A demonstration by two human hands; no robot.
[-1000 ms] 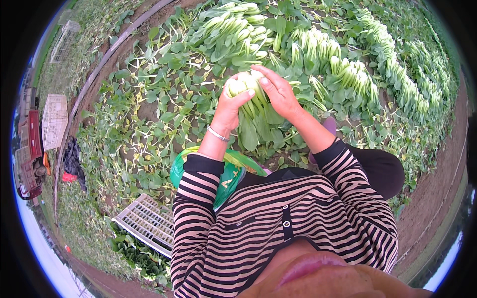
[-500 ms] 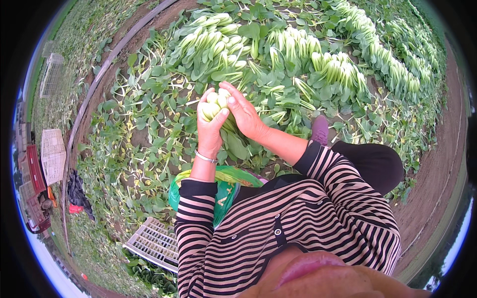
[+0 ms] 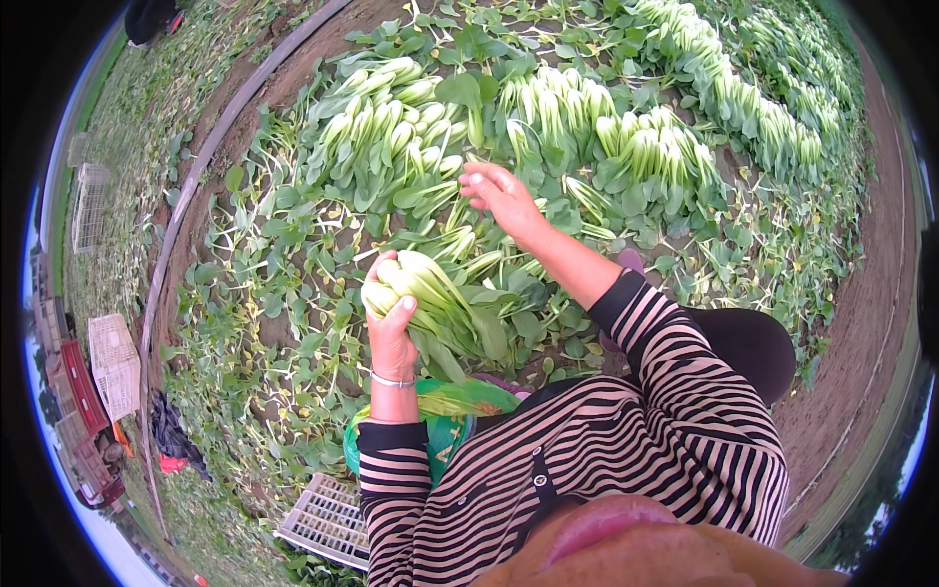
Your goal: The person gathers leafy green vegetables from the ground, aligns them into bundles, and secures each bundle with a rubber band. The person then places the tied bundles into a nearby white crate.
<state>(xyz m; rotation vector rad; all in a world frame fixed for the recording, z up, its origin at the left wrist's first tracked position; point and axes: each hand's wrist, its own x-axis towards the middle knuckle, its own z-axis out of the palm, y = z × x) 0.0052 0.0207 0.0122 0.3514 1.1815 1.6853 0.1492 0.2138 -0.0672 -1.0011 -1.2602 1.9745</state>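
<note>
a: what colour is the bunch of greens [image 3: 430, 303]?
b: pale green stems, dark green leaves.
a: and the sleeves [image 3: 685, 391]?
b: black with pink stripes.
a: the bracelet [image 3: 391, 382]?
b: silver.
a: the bag [image 3: 450, 416]?
b: bright green with a bit of yellow.
a: the crate [image 3: 328, 523]?
b: white. the soil [image 3: 861, 342] is brown.
</note>
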